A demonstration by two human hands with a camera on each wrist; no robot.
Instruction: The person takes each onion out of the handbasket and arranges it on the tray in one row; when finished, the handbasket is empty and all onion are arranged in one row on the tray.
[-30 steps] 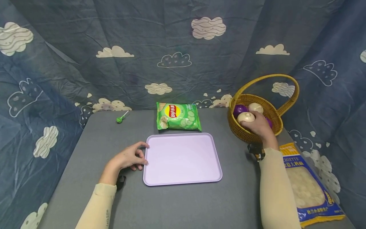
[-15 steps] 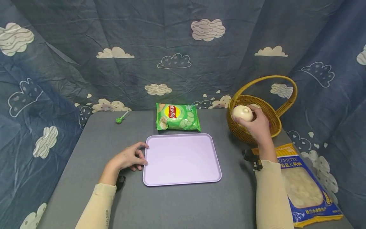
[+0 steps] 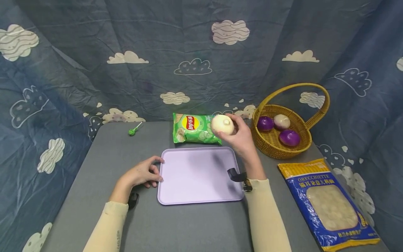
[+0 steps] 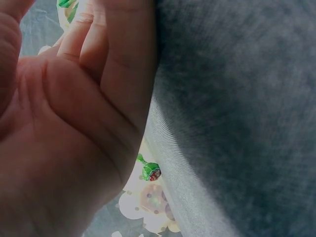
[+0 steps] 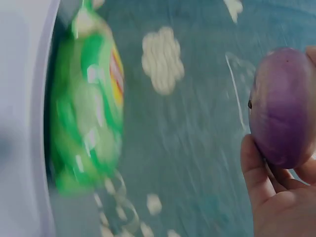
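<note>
My right hand (image 3: pixel 240 138) grips a turnip (image 3: pixel 222 125), raised above the back right part of the lilac tray (image 3: pixel 198 175). Its white side with a small nub shows in the head view; in the right wrist view the turnip (image 5: pixel 284 108) shows its purple side between thumb and fingers. At the tray's left edge my left hand (image 3: pixel 141 174) rests, index fingertip and thumb touching the rim well apart from each other. The left wrist view shows the palm of that left hand (image 4: pixel 64 133); its fingertips are hidden there.
Behind the tray lies a green chip bag (image 3: pixel 192 129), partly covered by the turnip. A wicker basket (image 3: pixel 274 150) with several turnips stands at the back right, a blue and yellow pasta bag (image 3: pixel 330 206) in front of it. A green lollipop (image 3: pixel 132 132) lies back left.
My right hand has lifted the turnip out of the basket and carried it left, over the tray's back right area. The left hand has stayed at the tray's edge.
</note>
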